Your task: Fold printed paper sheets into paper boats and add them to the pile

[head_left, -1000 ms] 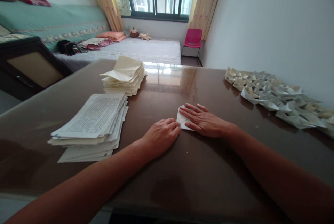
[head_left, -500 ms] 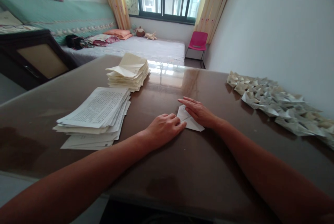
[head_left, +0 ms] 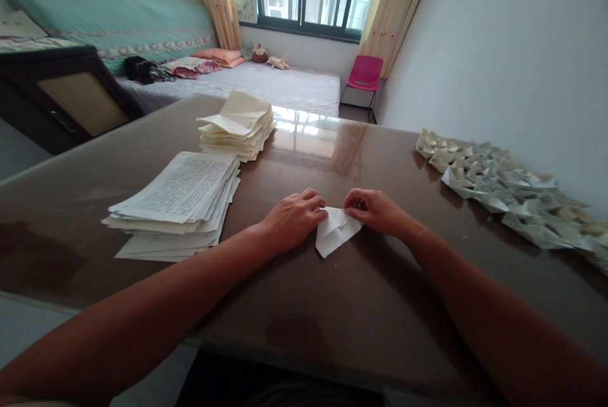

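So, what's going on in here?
A person has a folded piece of white paper at the brown table, the left hand and right hand gripping its two upper corners. Stacks of printed sheets and cream paper sit to the left; many folded paper shapes cluster at the right.

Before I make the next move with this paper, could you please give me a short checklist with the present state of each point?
1. Left hand at the upper left corner of the folded paper: ok.
2. Right hand at its upper right side: ok.
3. Folded paper apart from the printed stack: ok.
4. Printed stack squared: not ok, sheets stick out unevenly.
5. Folded pieces clear of the right hand: ok.
6. Creases underneath sharp: cannot tell, hidden.
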`<control>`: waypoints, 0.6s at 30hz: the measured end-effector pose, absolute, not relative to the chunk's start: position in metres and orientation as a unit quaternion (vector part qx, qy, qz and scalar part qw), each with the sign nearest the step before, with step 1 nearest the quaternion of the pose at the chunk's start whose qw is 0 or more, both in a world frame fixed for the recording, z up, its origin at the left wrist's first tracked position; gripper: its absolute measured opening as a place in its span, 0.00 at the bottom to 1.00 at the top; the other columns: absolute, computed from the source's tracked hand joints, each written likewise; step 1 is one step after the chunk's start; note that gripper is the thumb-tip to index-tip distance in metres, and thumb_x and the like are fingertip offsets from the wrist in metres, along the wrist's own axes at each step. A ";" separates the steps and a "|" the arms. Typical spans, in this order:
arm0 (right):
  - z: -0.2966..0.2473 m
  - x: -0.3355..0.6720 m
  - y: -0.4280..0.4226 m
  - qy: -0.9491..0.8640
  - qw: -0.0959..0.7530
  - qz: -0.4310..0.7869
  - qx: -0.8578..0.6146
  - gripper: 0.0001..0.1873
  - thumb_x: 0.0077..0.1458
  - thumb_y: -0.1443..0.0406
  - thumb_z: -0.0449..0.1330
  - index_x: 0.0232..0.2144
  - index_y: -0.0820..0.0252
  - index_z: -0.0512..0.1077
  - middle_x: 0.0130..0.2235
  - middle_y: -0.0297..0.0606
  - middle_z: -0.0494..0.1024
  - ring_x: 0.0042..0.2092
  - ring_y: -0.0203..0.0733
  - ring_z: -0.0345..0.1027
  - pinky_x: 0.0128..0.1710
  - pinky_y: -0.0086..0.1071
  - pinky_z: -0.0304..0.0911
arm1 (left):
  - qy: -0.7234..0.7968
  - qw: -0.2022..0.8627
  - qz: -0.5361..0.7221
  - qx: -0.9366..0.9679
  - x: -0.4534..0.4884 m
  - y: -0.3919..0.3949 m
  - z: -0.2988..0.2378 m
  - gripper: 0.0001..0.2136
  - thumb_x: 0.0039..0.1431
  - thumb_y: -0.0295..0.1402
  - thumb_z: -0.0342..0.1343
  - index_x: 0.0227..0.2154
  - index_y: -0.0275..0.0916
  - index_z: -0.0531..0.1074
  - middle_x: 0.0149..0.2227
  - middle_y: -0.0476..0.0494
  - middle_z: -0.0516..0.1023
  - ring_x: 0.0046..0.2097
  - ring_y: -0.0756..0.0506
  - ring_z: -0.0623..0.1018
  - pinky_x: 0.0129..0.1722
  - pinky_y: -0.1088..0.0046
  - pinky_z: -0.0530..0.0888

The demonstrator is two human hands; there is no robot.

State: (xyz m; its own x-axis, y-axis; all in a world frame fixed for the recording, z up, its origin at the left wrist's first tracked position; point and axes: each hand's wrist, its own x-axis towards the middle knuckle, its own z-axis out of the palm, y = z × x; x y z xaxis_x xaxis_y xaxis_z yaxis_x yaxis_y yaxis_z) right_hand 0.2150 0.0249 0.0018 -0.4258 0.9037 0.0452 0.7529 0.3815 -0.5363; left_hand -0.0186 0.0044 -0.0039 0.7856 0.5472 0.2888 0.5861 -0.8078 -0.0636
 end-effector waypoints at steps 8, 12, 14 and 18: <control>-0.015 0.199 0.020 -0.788 0.244 0.143 -0.546 0.06 0.53 0.64 0.57 0.31 0.59 0.72 0.27 0.32 0.74 0.27 0.34 0.65 0.29 0.28 0.60 | -0.302 -0.003 -0.143 -0.942 -0.024 0.002 -0.006 0.13 0.65 0.28 0.45 0.42 0.38 0.74 0.44 0.42 0.76 0.48 0.47 0.71 0.49 0.70 0.71; -0.010 0.206 0.017 -0.848 0.201 0.058 -0.487 0.09 0.56 0.63 0.56 0.35 0.55 0.76 0.38 0.38 0.76 0.37 0.39 0.67 0.38 0.32 0.62 | -0.295 0.042 -0.109 -0.948 -0.022 -0.001 -0.005 0.13 0.65 0.38 0.48 0.41 0.36 0.73 0.43 0.40 0.76 0.48 0.44 0.72 0.49 0.67 0.71; -0.005 0.211 0.017 -0.887 0.171 0.049 -0.426 0.10 0.58 0.61 0.56 0.39 0.52 0.77 0.43 0.39 0.76 0.44 0.43 0.66 0.46 0.37 0.61 | -0.296 0.062 -0.088 -0.949 -0.020 -0.003 -0.004 0.13 0.65 0.39 0.49 0.41 0.35 0.73 0.43 0.40 0.76 0.47 0.43 0.73 0.48 0.68 0.72; 0.005 0.217 0.018 -0.924 0.118 0.082 -0.355 0.19 0.55 0.56 0.60 0.49 0.53 0.73 0.47 0.42 0.76 0.49 0.47 0.65 0.52 0.42 0.59 | -0.303 0.085 -0.050 -0.948 -0.015 -0.006 -0.001 0.10 0.65 0.31 0.48 0.40 0.34 0.73 0.41 0.39 0.77 0.45 0.43 0.74 0.44 0.69 0.73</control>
State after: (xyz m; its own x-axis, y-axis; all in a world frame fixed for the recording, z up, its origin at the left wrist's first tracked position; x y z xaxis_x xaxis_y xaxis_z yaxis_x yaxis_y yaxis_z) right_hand 0.2172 0.0177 0.0048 -0.7202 0.6751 0.1596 0.6366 0.7346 -0.2345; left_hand -0.0154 -0.0062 -0.0011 0.8117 0.5657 0.1454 0.5825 -0.8021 -0.1314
